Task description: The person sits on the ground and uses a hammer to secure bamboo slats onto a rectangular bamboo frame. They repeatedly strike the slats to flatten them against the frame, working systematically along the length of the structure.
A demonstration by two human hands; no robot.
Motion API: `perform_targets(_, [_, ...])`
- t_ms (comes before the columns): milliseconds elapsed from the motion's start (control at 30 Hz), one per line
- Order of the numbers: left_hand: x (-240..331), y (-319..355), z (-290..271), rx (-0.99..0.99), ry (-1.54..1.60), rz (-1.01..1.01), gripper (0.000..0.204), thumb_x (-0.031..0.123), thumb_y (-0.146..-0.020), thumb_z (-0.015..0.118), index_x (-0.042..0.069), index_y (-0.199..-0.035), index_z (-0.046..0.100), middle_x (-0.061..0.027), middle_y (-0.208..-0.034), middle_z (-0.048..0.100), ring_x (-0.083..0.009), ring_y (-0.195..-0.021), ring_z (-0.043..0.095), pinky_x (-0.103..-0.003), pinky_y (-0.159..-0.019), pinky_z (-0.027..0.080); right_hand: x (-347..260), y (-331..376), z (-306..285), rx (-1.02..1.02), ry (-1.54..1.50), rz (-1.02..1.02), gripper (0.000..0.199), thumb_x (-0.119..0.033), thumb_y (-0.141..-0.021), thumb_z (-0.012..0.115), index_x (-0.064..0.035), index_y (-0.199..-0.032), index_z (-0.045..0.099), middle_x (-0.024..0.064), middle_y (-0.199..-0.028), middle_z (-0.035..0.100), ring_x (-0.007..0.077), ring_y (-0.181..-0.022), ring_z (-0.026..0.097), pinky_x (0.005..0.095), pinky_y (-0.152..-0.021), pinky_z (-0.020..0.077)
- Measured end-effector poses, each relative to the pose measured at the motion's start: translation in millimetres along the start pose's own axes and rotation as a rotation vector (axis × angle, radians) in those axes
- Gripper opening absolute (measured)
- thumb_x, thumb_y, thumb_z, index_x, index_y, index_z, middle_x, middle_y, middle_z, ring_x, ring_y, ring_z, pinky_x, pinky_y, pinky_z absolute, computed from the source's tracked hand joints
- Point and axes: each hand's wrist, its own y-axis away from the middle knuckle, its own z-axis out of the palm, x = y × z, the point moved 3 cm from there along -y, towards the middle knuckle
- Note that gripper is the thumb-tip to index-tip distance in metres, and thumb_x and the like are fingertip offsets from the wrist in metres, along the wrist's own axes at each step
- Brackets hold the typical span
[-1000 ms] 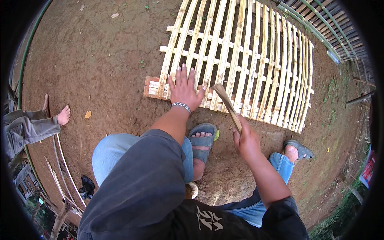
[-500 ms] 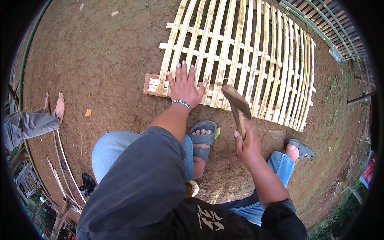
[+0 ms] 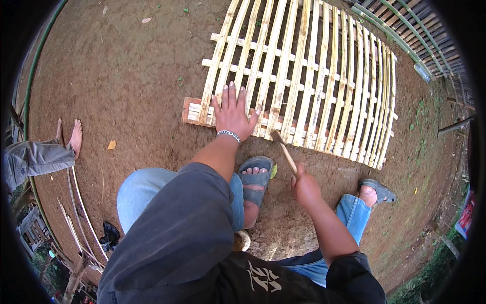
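A pale lattice panel of bamboo slats (image 3: 298,71) lies on the ground in front of me, its thin slats crossing a few rails. Under its near edge runs a reddish-brown board (image 3: 191,112). My left hand (image 3: 233,114), with a chain bracelet at the wrist, rests flat on the near left slats, fingers spread. Held in my right hand (image 3: 306,188) is a hammer (image 3: 286,152) with a wooden handle. Its brown head is down at the panel's near edge, right of my left hand; whether it touches a slat I cannot tell.
My sandaled feet (image 3: 255,177) stand on bare earth near the panel. At the left are another person's bare foot (image 3: 76,139) and thin strips (image 3: 83,207) on the ground. A slatted fence (image 3: 420,30) stands at the upper right, with a plastic bottle (image 3: 422,72) by it.
The hammer has come down and left to the panel's near edge, its head turned. My right hand has lowered slightly with it. My left hand stays on the slats.
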Motion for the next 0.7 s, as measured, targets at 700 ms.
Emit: perform_targets(700, [-6, -3, 12, -0.053, -0.104, -0.034, 0.085, 0.065, -0.100, 0.043, 0.012, -0.165, 0.028, -0.0186, -0.173, 0.016, -0.0321, -0.162, 0.010, -0.060, -0.127, 0.002, -88, 14, -86, 0.104, 0.242, -0.424, 0.049, -0.007, -0.101, 0.048, -0.0106, -0.149, 0.044, 0.0206, -0.105, 0.073, 0.0369, -0.093, 0.074, 0.0509, -0.079, 0.0587])
